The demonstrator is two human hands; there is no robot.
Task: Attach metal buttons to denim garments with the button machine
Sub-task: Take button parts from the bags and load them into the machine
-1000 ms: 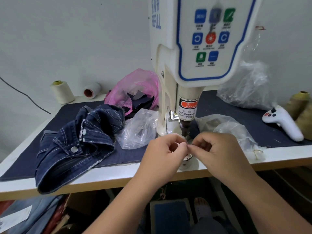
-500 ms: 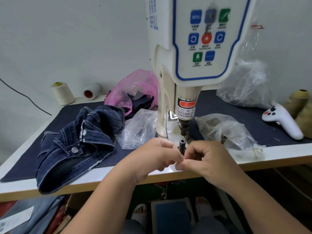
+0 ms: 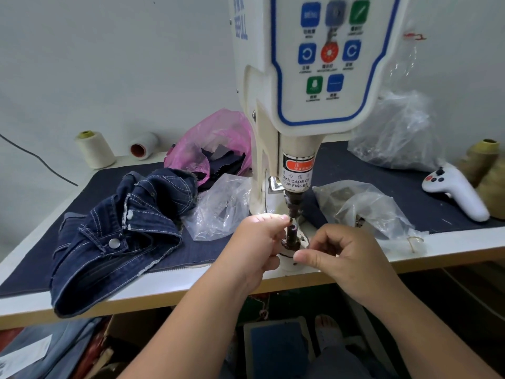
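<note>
Denim garment [image 3: 114, 236] is piled near the tabletop's [image 3: 32, 305] front left corner, well apart from the button machine's [image 3: 308, 77] upright lower post [image 3: 291, 236]. That post is pinched by the left hand [image 3: 257, 247], the nearer one to the garment. A small part may be held in the curled grip of the right hand [image 3: 341, 255], but it cannot be told.

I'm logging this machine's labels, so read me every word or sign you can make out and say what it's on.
"WARNING", white on the red label on the machine's ram.
"TAKE CARE OF YOUR FINGER", partly cut off, on the white sticker just below.
"MENU" on the top-left blue button of the panel.
Captions under the buttons: too small to read.
Blue lettering on the machine's side: too skewed to read.
</note>
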